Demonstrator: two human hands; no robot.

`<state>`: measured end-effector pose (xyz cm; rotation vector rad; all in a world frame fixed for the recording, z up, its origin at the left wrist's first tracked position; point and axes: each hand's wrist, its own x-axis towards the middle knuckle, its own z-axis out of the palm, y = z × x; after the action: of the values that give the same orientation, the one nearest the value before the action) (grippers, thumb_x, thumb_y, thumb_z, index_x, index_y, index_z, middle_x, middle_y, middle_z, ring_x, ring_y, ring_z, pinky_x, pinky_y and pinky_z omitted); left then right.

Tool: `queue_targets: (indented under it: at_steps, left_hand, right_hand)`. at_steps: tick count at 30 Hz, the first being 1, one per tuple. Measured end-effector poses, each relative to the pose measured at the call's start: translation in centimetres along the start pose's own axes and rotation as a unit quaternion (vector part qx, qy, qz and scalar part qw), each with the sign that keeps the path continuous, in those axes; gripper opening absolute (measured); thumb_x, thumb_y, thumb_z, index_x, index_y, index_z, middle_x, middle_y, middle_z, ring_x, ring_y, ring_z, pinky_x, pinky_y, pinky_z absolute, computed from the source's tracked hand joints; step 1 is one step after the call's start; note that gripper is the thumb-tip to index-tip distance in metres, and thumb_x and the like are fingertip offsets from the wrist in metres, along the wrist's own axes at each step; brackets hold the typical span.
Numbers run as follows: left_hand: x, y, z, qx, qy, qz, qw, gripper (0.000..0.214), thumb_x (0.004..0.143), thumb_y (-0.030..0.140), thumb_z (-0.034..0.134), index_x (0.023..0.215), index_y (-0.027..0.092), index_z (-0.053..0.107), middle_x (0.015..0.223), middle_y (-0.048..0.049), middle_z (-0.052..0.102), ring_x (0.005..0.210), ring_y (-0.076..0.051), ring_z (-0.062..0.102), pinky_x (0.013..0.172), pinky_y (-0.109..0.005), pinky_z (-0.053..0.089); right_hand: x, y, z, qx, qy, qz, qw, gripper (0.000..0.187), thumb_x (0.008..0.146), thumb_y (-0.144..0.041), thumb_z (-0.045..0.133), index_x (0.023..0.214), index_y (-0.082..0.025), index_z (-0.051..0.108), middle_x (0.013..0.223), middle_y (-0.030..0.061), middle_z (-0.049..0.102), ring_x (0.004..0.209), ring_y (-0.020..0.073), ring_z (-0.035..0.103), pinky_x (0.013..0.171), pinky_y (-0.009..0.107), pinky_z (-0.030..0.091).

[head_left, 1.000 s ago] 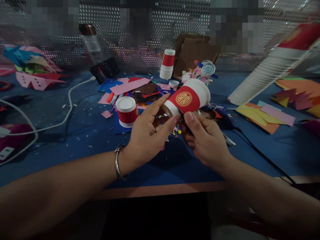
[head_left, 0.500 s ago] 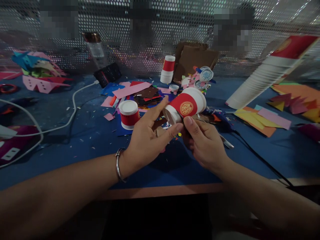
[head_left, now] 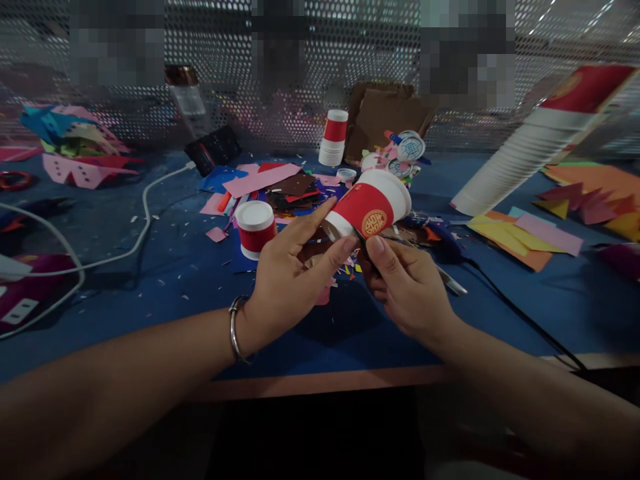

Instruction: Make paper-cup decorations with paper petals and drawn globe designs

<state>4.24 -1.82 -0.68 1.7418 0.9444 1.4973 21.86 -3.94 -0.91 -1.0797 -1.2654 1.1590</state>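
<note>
Head view: my left grip (head_left: 293,273) loosely holds the paper cup (head_left: 367,203) by its narrow end; I can't tell whether my right grip (head_left: 407,283), just beneath, pinches anything. Probably light, crushable; I'd favour its rim (head_left: 403,189).

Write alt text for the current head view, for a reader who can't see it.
A tilted red-and-white paper cup is held between a person's left hand and right hand above a blue table. Behind lie coloured paper scraps, with a tall stack of cups at right.
</note>
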Motion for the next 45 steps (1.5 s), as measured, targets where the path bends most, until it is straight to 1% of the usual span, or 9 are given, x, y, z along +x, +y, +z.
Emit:
queue_targets:
  at_steps: [9,19,22,25,27,29,34,39,45]
  left_hand:
    - [-0.3,-0.3,0.2,0.009,-0.012,0.021,1.000,0.058,0.097,0.042,0.080,0.148,0.017,0.069,0.142,-0.0132,0.075,0.123,-0.024,0.075,0.109,-0.038,0.064]
    - [0.4,-0.4,-0.6,0.154,-0.030,0.210,0.965,0.050,0.098,0.023,0.077,0.147,0.025,0.069,0.145,-0.0084,0.075,0.132,-0.025,0.071,0.119,-0.044,0.057]
    - [0.2,-0.5,-0.3,0.108,-0.026,0.172,0.979,0.050,0.097,0.027,0.080,0.146,0.026,0.070,0.146,-0.0080,0.074,0.133,-0.026,0.071,0.119,-0.046,0.057]
    - [0.1,-0.7,0.4,-0.038,-0.017,0.035,0.999,0.062,0.095,0.041,0.082,0.151,0.023,0.065,0.144,-0.0114,0.075,0.127,-0.028,0.074,0.108,-0.045,0.064]
    - [0.2,-0.7,0.8,-0.132,-0.036,-0.047,0.990,0.065,0.096,0.048,0.080,0.152,0.019,0.062,0.139,-0.0135,0.077,0.127,-0.030,0.075,0.105,-0.044,0.066]
    - [0.4,-0.5,1.0,-0.186,-0.063,-0.081,0.977,0.061,0.097,0.049,0.079,0.147,0.018,0.066,0.137,-0.0137,0.078,0.129,-0.030,0.074,0.109,-0.045,0.064]
    - [0.6,0.3,0.8,-0.183,-0.073,-0.061,0.979,0.049,0.096,0.045,0.081,0.137,0.018,0.073,0.138,-0.0112,0.078,0.127,-0.027,0.075,0.112,-0.040,0.062]
    - [0.1,0.4,0.6,-0.115,-0.057,-0.043,0.991,0.058,0.097,0.043,0.079,0.147,0.015,0.067,0.134,-0.0130,0.079,0.122,-0.027,0.077,0.106,-0.040,0.065]
    - [0.2,-0.9,0.1,0.019,-0.044,0.080,0.996,0.058,0.097,0.037,0.080,0.151,0.021,0.065,0.146,-0.0124,0.073,0.132,-0.028,0.073,0.118,-0.047,0.059]
  right_hand:
    - [0.1,0.3,-0.2,-0.011,0.008,-0.010,1.000,0.060,0.089,-0.074,0.076,0.069,-0.020,0.057,0.058,-0.0058,0.045,0.047,0.0053,0.035,0.040,0.022,0.024]
    - [0.0,0.4,-0.5,-0.038,0.003,-0.023,0.999,0.057,0.092,-0.072,0.072,0.070,-0.022,0.059,0.057,-0.0052,0.044,0.046,0.0073,0.035,0.041,0.026,0.024]
    - [0.1,0.4,-0.4,-0.048,0.003,-0.045,0.998,0.058,0.094,-0.072,0.070,0.068,-0.022,0.058,0.058,-0.0051,0.044,0.047,0.0074,0.033,0.042,0.027,0.023]
    - [0.3,0.1,-0.2,-0.062,0.001,-0.094,0.994,0.060,0.097,-0.070,0.068,0.065,-0.021,0.054,0.058,-0.0050,0.042,0.050,0.0078,0.035,0.045,0.027,0.024]
    - [0.3,0.0,-0.1,-0.065,-0.001,-0.103,0.993,0.059,0.098,-0.069,0.067,0.066,-0.021,0.054,0.058,-0.0052,0.042,0.050,0.0079,0.036,0.046,0.027,0.026]
    - [0.3,0.0,-0.1,-0.061,-0.003,-0.091,0.994,0.058,0.098,-0.068,0.067,0.067,-0.021,0.055,0.058,-0.0055,0.042,0.049,0.0076,0.035,0.047,0.027,0.027]
    - [0.0,0.0,-0.4,-0.056,-0.005,-0.082,0.995,0.056,0.098,-0.067,0.068,0.069,-0.021,0.057,0.059,-0.0055,0.043,0.049,0.0068,0.036,0.045,0.026,0.027]
    - [0.0,0.1,-0.4,-0.063,0.003,-0.089,0.994,0.057,0.098,-0.067,0.069,0.067,-0.020,0.057,0.058,-0.0055,0.043,0.049,0.0063,0.036,0.044,0.025,0.026]
    - [0.2,0.4,-0.4,-0.054,0.008,-0.072,0.996,0.057,0.096,-0.069,0.070,0.068,-0.021,0.059,0.060,-0.0049,0.048,0.047,0.0058,0.037,0.043,0.024,0.027]
